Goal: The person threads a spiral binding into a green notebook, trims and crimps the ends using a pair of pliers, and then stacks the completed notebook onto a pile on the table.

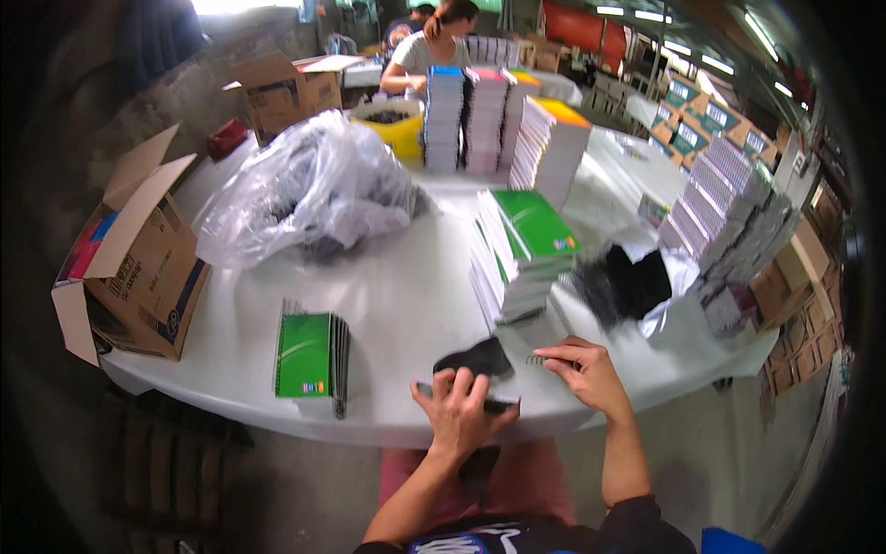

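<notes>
Near the front edge of the table, my left hand [452, 414] is closed over a thin notebook [501, 403], seen nearly edge-on and mostly hidden by the fingers. My right hand [591, 374] pinches a dark spiral wire [534, 360], whose loops stick out left of the fingertips. Just beyond my left hand lies a black piece of material [480, 356]. To the left sits a small stack of green spiral notebooks [305, 355]. Ahead stands a taller stack of green-covered books [531, 226], with no coils visible on it.
A clear plastic bag [305, 189] with dark contents and an open cardboard box [148, 268] occupy the left. Behind stand a yellow tub [399, 138] and tall blue, pink [484, 120] and orange-topped stacks. Black wires [637, 282] and spiral-bound stacks [720, 203] lie right. Another person [425, 51] works beyond.
</notes>
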Demonstrator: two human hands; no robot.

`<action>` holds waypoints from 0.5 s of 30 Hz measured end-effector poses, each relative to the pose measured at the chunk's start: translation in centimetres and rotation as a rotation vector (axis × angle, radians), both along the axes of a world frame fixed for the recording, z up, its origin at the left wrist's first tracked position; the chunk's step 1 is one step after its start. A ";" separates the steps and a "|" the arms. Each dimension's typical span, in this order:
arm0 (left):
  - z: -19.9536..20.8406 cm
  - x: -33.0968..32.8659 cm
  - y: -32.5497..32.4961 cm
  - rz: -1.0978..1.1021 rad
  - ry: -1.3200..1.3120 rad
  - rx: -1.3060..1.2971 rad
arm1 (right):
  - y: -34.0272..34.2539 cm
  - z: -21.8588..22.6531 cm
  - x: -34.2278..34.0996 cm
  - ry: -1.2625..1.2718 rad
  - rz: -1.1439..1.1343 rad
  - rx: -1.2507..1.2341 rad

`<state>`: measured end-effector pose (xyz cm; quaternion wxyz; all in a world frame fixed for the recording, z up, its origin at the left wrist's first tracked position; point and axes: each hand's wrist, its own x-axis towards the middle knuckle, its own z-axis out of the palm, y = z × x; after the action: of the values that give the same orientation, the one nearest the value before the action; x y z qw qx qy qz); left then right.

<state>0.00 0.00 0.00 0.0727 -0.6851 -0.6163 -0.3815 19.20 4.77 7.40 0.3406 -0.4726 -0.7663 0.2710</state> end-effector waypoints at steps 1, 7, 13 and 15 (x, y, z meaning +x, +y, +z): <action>0.1 0.0 -0.4 0.011 0.002 -0.002 | -1.1 -0.7 -0.3 -0.057 -0.017 0.017; -0.9 -0.1 0.9 0.050 0.029 0.105 | -2.2 -2.6 -2.0 0.050 0.043 -0.069; -0.7 0.1 0.5 0.053 0.039 0.160 | -2.4 -3.8 -1.3 0.092 0.032 0.071; -0.8 0.1 0.6 0.053 0.037 0.163 | -2.4 -3.8 -1.5 0.094 0.053 0.113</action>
<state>0.11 0.64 -0.81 0.1499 -0.6674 -0.5995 -0.4155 17.67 2.41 3.55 0.3952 -0.4190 -0.7757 0.2579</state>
